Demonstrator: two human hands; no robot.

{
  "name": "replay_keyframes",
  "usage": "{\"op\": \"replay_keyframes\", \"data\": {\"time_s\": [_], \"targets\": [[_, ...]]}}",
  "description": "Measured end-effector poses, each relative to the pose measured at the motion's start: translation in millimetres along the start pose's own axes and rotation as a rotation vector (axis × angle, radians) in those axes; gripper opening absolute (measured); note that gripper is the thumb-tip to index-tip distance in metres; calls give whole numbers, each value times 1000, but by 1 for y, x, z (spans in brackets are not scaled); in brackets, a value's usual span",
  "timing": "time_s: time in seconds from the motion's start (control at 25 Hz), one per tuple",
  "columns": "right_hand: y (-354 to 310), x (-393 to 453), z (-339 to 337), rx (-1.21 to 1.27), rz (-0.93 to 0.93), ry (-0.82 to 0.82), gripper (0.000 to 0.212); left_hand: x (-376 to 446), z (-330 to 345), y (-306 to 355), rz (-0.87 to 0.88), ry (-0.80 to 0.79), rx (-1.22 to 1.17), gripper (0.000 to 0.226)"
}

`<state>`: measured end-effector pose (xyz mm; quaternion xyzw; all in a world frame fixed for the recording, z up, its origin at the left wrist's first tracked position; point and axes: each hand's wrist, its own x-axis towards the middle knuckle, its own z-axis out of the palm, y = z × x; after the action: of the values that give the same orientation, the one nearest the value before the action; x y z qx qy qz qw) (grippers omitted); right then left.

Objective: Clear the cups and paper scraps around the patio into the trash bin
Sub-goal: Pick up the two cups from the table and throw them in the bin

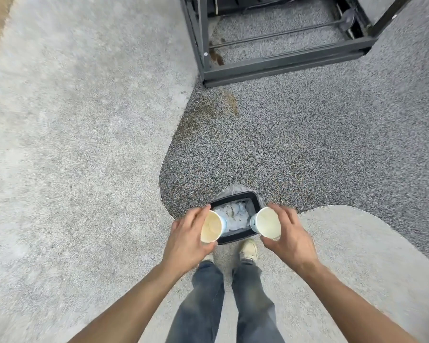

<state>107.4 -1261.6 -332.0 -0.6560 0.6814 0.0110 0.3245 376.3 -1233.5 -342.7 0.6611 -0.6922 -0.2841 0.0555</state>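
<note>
Both cups are held over the trash bin (235, 195), which sits low in the middle of the frame just ahead of the person's shoes (249, 250). The left hand (187, 240) grips the left cup (212, 229) with its fingers curled round the wall near the rim; the right hand (286, 235) holds the right cup (266, 222) the same way, fingers wrapped over the top and thumb beneath. Each cup lies roughly on its side: the open mouths face the camera and outward toward the palms, the blue-banded bases point inward toward each other and down at the bin, so the long axes tilt from the hands into the opening. The bin already holds pale crumpled paper (233, 215). To drop them cleanly, it seems best to bring each base fully inside the black rim before letting go, since both cups sit near the bin's left and right edges and a light cup released off-centre could clip the rim and roll onto the speckled floor (307, 149). A dark metal frame (282, 65) stands in the upper right.
</note>
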Motion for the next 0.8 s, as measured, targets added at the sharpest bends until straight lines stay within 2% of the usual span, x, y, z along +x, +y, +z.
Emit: {"op": "replay_keyframes", "data": {"time_s": [0.16,0.36,0.52,0.8], "targets": [[36,56,61,-61,-19,-81,82,37,77,-20,17,-110,39,92],[72,112,137,-134,17,-176,79,75,173,-46,-67,-213,133,91],[92,146,188,-210,4,-240,83,104,231,-69,-144,-197,176,90],[112,194,244,-295,-115,-216,83,145,301,-82,-128,-117,307,88]]}}
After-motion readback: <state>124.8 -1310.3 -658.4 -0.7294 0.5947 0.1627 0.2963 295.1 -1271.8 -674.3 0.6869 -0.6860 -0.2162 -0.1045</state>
